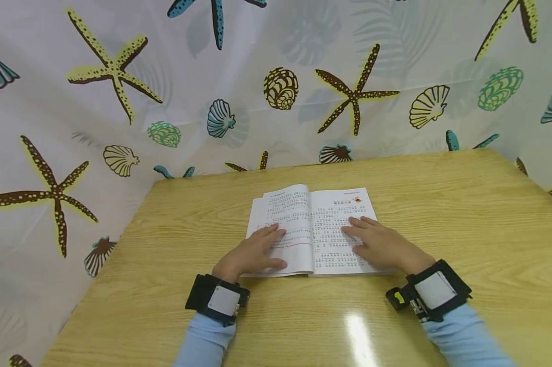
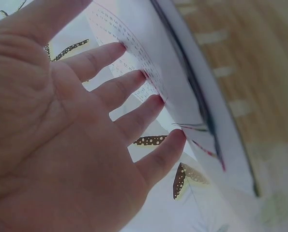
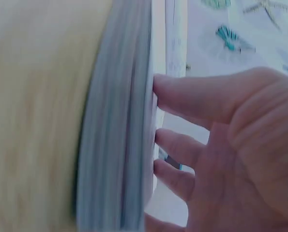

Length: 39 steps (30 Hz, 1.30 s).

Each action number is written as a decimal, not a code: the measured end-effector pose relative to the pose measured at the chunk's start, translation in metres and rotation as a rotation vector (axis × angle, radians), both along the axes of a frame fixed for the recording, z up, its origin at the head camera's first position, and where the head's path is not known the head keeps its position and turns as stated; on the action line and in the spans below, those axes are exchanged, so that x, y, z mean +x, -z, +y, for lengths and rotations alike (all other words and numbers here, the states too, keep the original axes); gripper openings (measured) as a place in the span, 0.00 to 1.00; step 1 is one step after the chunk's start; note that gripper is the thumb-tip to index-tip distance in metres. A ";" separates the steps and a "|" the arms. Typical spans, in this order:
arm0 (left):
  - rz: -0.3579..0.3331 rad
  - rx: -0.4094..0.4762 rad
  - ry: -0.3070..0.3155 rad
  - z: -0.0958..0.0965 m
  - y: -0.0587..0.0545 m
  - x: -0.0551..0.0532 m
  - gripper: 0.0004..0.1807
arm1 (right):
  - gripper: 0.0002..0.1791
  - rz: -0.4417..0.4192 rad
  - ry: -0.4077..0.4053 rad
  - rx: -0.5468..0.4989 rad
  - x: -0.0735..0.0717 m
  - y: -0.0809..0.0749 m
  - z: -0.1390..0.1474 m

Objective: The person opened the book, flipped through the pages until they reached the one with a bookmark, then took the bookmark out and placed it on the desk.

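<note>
An open book (image 1: 324, 234) with printed pages lies flat on the wooden table, its spine running away from the person. On the left page (image 1: 291, 204) rests the left hand (image 1: 253, 251), fingers spread and fairly straight; the left wrist view shows the fingertips (image 2: 156, 100) right at the paper. The right hand (image 1: 386, 244) lies over the right page (image 1: 333, 239) near its outer edge, its fingers extended too. In the right wrist view, the thumb and fingers of that hand touch the page beside the thick stack of page edges (image 3: 117, 125).
The wooden table (image 1: 189, 224) extends around the book on all sides. Behind and to the left hangs a white cloth (image 1: 257, 51) printed with starfish and shells. Both wrists wear black straps (image 1: 217, 298) with small devices. A bright reflection shows near the front.
</note>
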State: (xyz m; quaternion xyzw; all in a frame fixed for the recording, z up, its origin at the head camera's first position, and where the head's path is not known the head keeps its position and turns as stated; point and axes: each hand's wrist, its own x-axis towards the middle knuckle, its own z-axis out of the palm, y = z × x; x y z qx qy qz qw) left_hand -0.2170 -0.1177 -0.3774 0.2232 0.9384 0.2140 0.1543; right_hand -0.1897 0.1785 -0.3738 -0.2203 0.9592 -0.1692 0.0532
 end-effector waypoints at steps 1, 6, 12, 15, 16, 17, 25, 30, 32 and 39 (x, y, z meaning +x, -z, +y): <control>-0.001 0.000 0.000 0.000 0.000 0.000 0.42 | 0.27 -0.012 0.027 -0.004 -0.001 0.000 0.005; 0.001 0.005 0.002 -0.001 -0.001 0.001 0.42 | 0.28 -0.059 0.138 -0.022 -0.006 -0.001 0.023; 0.001 -0.002 0.000 -0.001 -0.001 0.001 0.42 | 0.27 -0.051 0.160 -0.022 -0.008 0.000 0.030; 0.007 -0.002 0.005 -0.001 0.000 0.001 0.42 | 0.27 -0.045 0.160 -0.020 -0.008 0.000 0.030; 0.006 -0.001 0.006 -0.001 0.000 0.001 0.42 | 0.27 -0.042 0.158 -0.020 -0.008 0.000 0.030; 0.007 0.000 0.008 -0.002 0.000 0.001 0.42 | 0.27 -0.038 0.157 -0.019 -0.009 0.000 0.030; 0.008 -0.002 0.017 -0.002 0.001 -0.001 0.42 | 0.33 -0.092 0.212 -0.042 -0.010 0.000 0.030; 0.008 -0.001 0.013 -0.001 0.001 0.000 0.42 | 0.33 -0.108 0.238 -0.019 -0.008 -0.002 0.028; 0.007 -0.001 0.012 -0.001 0.001 0.000 0.42 | 0.33 -0.086 0.254 0.035 -0.007 -0.003 0.025; 0.008 -0.008 0.014 -0.001 0.001 0.000 0.42 | 0.28 0.027 0.256 0.186 -0.003 -0.009 0.016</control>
